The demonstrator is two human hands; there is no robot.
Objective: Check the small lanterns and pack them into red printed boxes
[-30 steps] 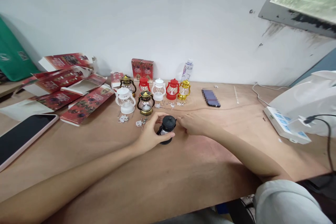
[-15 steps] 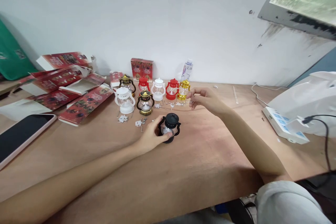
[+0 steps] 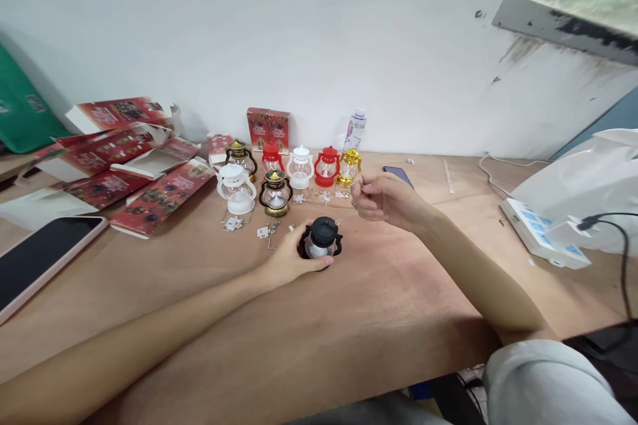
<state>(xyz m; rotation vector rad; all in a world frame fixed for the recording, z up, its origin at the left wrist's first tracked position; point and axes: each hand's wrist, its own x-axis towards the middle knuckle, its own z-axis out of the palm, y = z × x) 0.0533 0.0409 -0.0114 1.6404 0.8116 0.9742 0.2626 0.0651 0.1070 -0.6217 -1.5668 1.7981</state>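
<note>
Standing upright on the wooden table (image 3: 349, 319), the black lantern (image 3: 323, 238) is sitting against the fingers of the left hand (image 3: 286, 260), with the right hand (image 3: 386, 200) hovering near it on the right, not touching it. Item: small toy lantern, black domed cap, black side loops, clear globe showing pale inside. Left hand is wrapping partly round the lantern's near side, gripping it. Right hand is hanging above the table, fingers curling loosely inward; whether it is pinching anything cannot be told.
</note>
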